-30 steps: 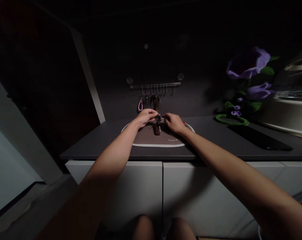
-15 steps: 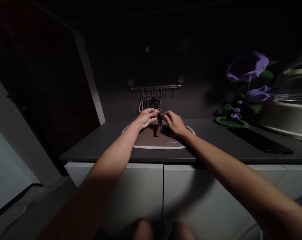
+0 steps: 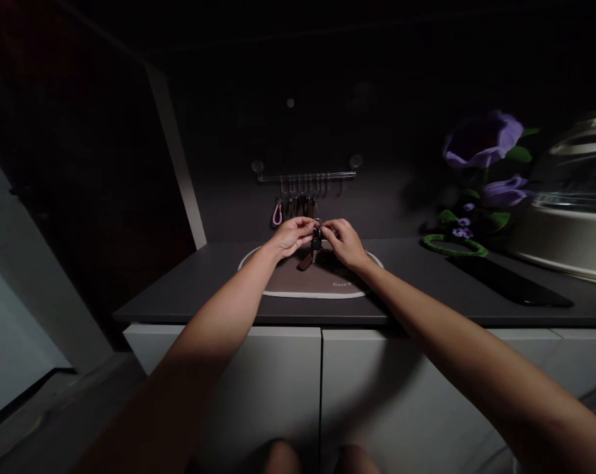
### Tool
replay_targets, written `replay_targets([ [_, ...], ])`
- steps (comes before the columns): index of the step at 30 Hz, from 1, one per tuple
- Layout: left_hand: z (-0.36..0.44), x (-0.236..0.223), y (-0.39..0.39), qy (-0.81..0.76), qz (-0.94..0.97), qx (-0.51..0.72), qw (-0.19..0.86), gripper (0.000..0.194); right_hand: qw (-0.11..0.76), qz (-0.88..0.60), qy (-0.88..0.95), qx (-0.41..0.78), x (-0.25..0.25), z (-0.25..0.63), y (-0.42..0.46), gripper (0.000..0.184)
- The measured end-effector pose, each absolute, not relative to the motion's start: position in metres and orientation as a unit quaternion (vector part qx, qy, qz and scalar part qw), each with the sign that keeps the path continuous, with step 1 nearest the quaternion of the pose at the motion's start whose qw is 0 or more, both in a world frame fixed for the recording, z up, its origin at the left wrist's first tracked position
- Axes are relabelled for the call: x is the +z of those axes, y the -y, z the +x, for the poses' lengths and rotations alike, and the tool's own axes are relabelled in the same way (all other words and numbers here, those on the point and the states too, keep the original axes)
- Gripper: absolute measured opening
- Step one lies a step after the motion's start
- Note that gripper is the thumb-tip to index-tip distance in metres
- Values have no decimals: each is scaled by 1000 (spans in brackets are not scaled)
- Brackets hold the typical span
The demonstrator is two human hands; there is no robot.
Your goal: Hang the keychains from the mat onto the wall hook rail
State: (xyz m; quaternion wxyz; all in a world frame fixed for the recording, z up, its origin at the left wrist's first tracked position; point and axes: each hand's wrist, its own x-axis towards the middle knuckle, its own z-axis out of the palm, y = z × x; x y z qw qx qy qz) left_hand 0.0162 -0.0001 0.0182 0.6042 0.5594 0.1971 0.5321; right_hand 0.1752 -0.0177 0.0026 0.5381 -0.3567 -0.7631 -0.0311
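Note:
Between my two hands a bunch of keys (image 3: 316, 243) hangs from a metal ring, above the brown mat (image 3: 298, 284) with a white rim. My left hand (image 3: 292, 237) pinches the ring from the left. From the right, the fingers of my right hand (image 3: 344, 242) are closed at the same ring. A dark brown tag (image 3: 305, 261) dangles under the keys, tilted to the left. Behind my hands, a clear hook rail (image 3: 307, 176) on the wall carries several hanging keys and a pink carabiner (image 3: 277, 213).
On the right of the dark countertop (image 3: 179, 280) lie a black phone-like slab (image 3: 510, 282) and a green ring base (image 3: 456, 246) under purple fabric flowers (image 3: 485, 141). A cream appliance with a clear top (image 3: 569, 237) stands at the far right. White cabinet doors (image 3: 272, 368) are below.
My right hand has come closer to my left, and its fingers now meet at the ring. The brown tag has swung left. The view has shifted slightly.

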Motion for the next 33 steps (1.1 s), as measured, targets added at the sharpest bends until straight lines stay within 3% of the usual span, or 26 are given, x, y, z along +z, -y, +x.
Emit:
replay_targets([
  [9, 21, 17, 3, -225, 558, 534, 593, 22, 605, -338, 717, 71, 4, 178, 13, 24],
  [18, 22, 18, 1, -233, 562, 559, 563, 27, 615, -330, 676, 234, 13, 172, 9, 30],
  [26, 24, 20, -8, -294, 523, 615, 512, 16, 638, -366, 608, 300, 30, 173, -10, 31],
  [33, 22, 21, -7, -334, 444, 623, 550, 3, 652, -379, 585, 299, 65, 167, -33, 19],
])
